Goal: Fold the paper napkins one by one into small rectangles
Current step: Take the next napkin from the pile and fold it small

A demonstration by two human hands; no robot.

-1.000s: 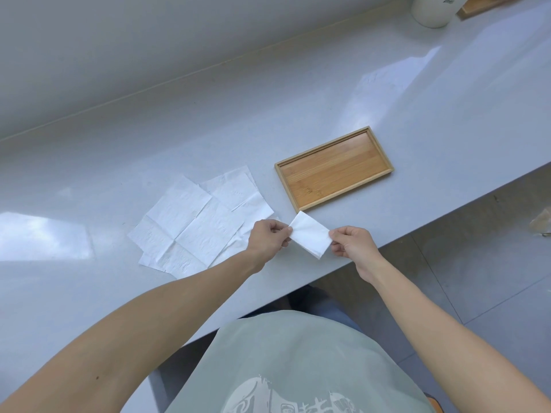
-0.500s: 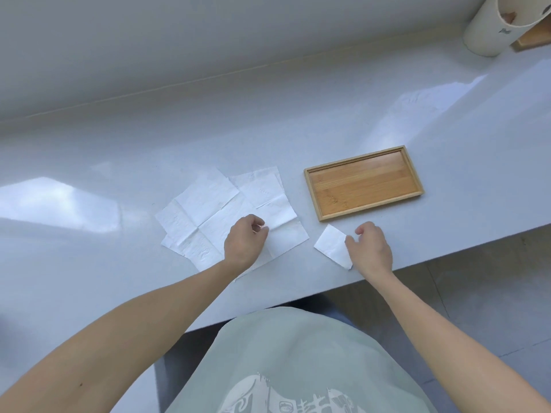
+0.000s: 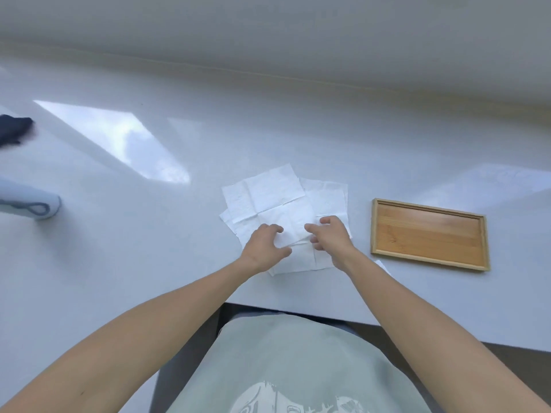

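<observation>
The worktop (image 3: 179,263) ran wide and pale in front of me, glossy, with a patch of window light off to the far left. On its right sat the wooden tray (image 3: 429,234), nothing in it. At the left edge lay a pale blue thing with a loop (image 3: 32,205) and, farther off, something dark (image 3: 13,129) I couldn't make out.

Dead centre was the pile of paper napkins (image 3: 268,192), opened out flat and overlapping, crease lines showing across them, the near edges not far from the worktop's near edge. Just near of the tray's near-left corner a sliver of white peeked past my right forearm: I took it for a folded napkin (image 3: 383,265), though most of it was hidden.

Both my hands were down on the near part of the pile. My left hand (image 3: 265,245) rested there with fingers (image 3: 275,229) spread and loosely bent, touching the top sheet, not clamped on anything I could see. My right hand (image 3: 329,236) was close beside it, fingers (image 3: 311,227) curled toward the same sheet; whether they had pinched an edge, I couldn't tell.

These sheets would be feather-light, soft and limp, easy to tear, and likely to cling so that two lift together. My judgement: peel a single corner or edge of the top one with fingertips, press the rest still, and lift gently.
</observation>
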